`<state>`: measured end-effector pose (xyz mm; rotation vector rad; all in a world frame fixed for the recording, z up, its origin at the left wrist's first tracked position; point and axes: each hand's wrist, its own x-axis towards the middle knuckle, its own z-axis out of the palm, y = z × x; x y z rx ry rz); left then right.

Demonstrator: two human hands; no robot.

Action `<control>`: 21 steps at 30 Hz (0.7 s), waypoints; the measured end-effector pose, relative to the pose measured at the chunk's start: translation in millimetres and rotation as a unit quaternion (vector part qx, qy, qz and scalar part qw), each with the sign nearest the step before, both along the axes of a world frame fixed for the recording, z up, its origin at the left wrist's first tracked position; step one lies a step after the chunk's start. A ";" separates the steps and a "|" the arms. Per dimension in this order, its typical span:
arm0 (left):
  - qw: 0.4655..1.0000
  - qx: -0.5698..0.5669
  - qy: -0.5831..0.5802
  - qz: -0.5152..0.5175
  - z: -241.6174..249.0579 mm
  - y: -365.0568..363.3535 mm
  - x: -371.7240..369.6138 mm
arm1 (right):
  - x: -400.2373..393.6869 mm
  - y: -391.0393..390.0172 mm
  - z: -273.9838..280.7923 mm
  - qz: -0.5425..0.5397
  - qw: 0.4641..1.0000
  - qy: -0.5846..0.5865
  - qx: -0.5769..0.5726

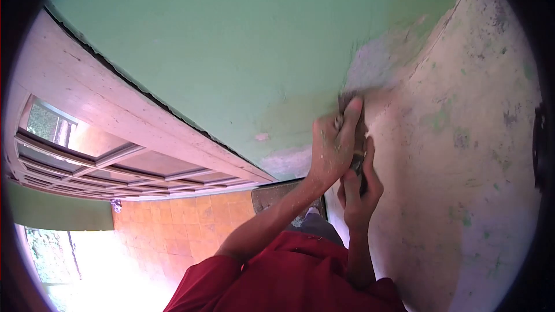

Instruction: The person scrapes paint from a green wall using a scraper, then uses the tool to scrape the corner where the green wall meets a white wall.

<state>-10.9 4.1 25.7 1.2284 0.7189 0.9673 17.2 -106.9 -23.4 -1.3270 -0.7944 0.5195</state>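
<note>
Both hands clamp one scraper (359,159) upright on the wall (462,138), left hand (332,147) gripping up top, right hand (359,193) just below.

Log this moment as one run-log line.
left hand: on dark scraping tool | right hand: grip on tool | green painted wall: partly scraped

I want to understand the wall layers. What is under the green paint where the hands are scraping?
Under the green paint shows pale bare plaster with green flecks. The left hand and right hand cover a dark tool and the spot beneath it.
</note>
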 end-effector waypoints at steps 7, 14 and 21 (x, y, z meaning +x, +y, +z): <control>1.000 -0.010 0.013 -0.005 -14.5 -4.8 2.1 | 1.2 -5.4 -7.2 0.006 0.999 0.029 -0.013; 0.999 0.022 0.014 0.022 -7.2 -2.7 5.0 | 3.4 -1.4 -2.1 0.007 1.000 0.013 0.000; 1.000 -0.009 0.007 -0.001 -12.1 -0.6 6.0 | 4.3 -2.6 4.9 0.002 0.999 0.023 -0.024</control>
